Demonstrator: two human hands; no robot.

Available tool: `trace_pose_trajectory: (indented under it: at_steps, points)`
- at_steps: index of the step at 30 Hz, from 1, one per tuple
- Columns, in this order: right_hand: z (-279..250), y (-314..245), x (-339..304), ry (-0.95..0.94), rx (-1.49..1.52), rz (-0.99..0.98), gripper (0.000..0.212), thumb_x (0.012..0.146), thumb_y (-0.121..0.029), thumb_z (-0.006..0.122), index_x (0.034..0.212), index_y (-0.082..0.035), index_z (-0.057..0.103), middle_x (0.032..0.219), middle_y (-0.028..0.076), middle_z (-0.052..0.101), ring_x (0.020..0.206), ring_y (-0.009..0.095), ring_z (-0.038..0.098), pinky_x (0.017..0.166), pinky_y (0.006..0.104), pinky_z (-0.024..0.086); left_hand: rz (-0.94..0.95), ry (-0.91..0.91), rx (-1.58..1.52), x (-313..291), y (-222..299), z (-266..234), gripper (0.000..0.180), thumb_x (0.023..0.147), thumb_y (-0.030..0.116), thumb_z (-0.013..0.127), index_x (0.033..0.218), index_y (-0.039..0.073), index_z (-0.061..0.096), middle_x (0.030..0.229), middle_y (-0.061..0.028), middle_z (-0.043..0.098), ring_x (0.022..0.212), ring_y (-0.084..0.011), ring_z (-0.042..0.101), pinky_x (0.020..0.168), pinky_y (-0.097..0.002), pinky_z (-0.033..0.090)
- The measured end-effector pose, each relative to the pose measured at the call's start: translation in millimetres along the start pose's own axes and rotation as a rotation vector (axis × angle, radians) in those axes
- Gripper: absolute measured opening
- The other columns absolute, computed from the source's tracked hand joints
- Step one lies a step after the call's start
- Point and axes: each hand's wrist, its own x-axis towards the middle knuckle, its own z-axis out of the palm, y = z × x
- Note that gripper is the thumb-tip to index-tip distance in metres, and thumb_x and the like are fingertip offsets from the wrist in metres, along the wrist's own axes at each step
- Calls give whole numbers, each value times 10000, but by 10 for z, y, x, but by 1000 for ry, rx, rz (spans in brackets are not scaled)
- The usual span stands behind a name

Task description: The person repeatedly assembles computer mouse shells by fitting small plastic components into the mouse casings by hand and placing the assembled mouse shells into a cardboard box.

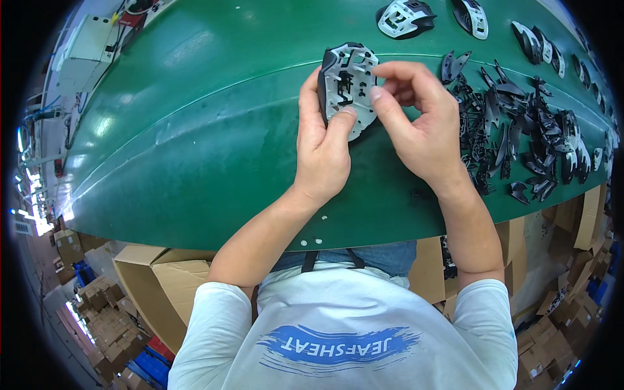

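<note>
My left hand (325, 153) is closed around a computer mouse shell (364, 117), its fingers along the left side and the thumb pressed on the inside. The shell's inner face shows: white-grey plastic with posts and cut-outs, a black edge on the left, and black clip-like parts (345, 88) in the middle. My right hand (421, 120) is at the shell's right edge, with thumb and index fingertips against it and the other fingers curled. Whether a small part sits between those fingertips is hidden. The shell is held above a green table (214, 149).
To the right lies a heap of small black plastic parts (507, 123). More black-and-white mouse shells (406, 18) lie along the far and right side. Several small white bits (318, 241) lie near the front edge. Cardboard boxes (175, 286) stand below the table, and a grey machine (88, 49) is at far left.
</note>
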Motion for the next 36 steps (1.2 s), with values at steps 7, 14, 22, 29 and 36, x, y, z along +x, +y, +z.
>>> trace_pose_trajectory:
  at_steps: [7, 14, 22, 29, 36]
  points:
    - [-32, -44, -44, -193, 48, 150, 705, 892, -93, 757, 1542, -26, 492, 1288, 153, 657, 928, 243, 751, 817, 371, 623, -107, -7, -62, 11, 115, -47, 501, 1015, 34, 536, 1513, 24, 483, 1319, -63, 656, 1150, -127, 622, 1018, -315, 506]
    - [65, 42, -88, -187, -9, 127, 744, 878, -86, 721, 1570, -5, 462, 1241, 216, 705, 913, 259, 768, 837, 390, 626, 16, -25, 313, 39, 75, -75, 524, 951, 10, 529, 1469, -63, 494, 1290, -227, 693, 1161, -318, 697, 1056, -425, 529]
    - [67, 44, -107, -212, -8, 154, 813, 906, -56, 703, 1654, -29, 384, 1151, 190, 725, 834, 215, 713, 768, 381, 587, 204, -37, 402, 41, -62, -84, 576, 939, -14, 503, 1509, -77, 448, 1307, -281, 692, 1168, -405, 713, 1044, -475, 543]
    - [64, 35, -115, -203, -67, 101, 814, 906, -39, 695, 1657, -28, 380, 1152, 203, 724, 833, 221, 714, 773, 378, 588, 172, -69, 389, 16, -16, -51, 573, 964, -27, 507, 1529, -63, 417, 1306, -239, 694, 1174, -335, 702, 1050, -441, 536]
    - [55, 70, -52, -230, 83, 188, 836, 906, -25, 700, 1671, -23, 363, 1241, 177, 689, 968, 177, 726, 840, 347, 591, 102, -141, 480, 76, 97, -155, 604, 1026, 22, 560, 1605, -36, 398, 1405, -180, 661, 1282, -256, 649, 1111, -403, 505]
